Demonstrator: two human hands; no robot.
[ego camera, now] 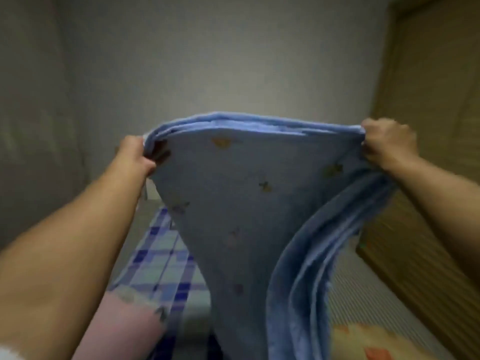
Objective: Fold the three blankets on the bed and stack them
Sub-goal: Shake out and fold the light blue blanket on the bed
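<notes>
The blue blanket was held up in the air, over the bed. The left hand had its fingers curled tight around the top left corner. The right hand had its fingers curled tight around the top right corner. Both grips were closed on the cloth, and the two hands were well apart, at about the same height. The top edge of the blanket ran between them, pulled almost straight, with a small bump up in the middle.

From that edge the blanket hung down between the two arms. It got narrower as it went down and ran out of view at the bottom. Several layers showed along the top edge and down the right side, so it looked folded over already. The side facing the person was a soft grey-blue with little brown and yellow shapes on it. The picture was blurry, so I could not tell what the shapes were. The edges on the right looked fluffy and a brighter blue.

Below, on the left, lay a blue and white checked blanket and something pink beside it. A yellow and orange cloth lay at the bottom right.
</notes>
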